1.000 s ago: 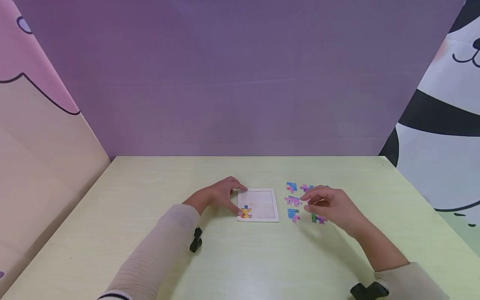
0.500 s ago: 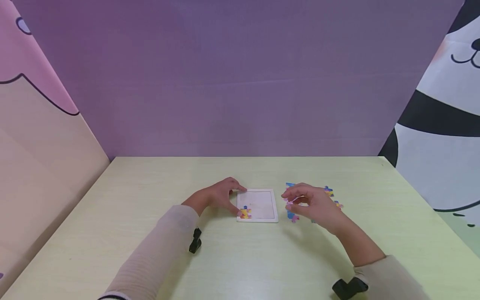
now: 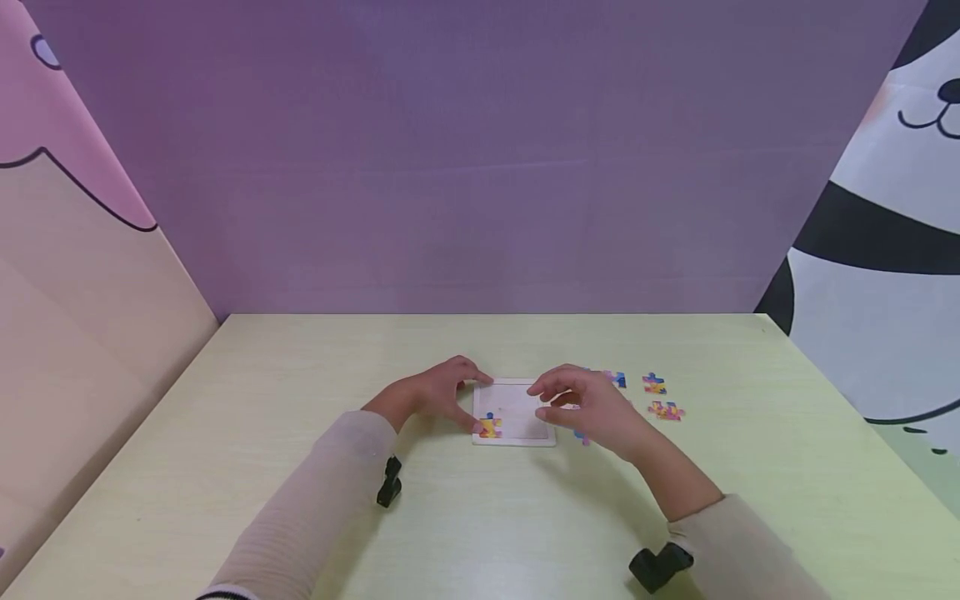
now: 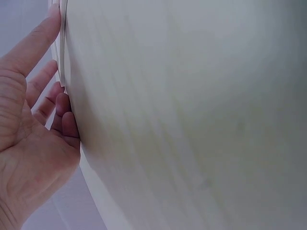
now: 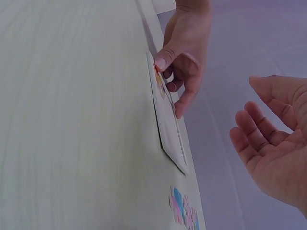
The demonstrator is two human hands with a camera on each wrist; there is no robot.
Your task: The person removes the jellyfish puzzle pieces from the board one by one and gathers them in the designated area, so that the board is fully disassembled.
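My left hand steadies the white puzzle tray at its left edge, thumb by the yellow piece seated in the near-left corner. My right hand hovers over the tray's right side, fingers loose & apart, holding nothing I can see. Loose pieces lie on the table to the right.

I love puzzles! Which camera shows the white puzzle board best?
The head view: the whole puzzle board lies flat, one colourful piece in its near-left corner. The right wrist view shows it edge-on; the left wrist view shows only a sliver by the left hand.
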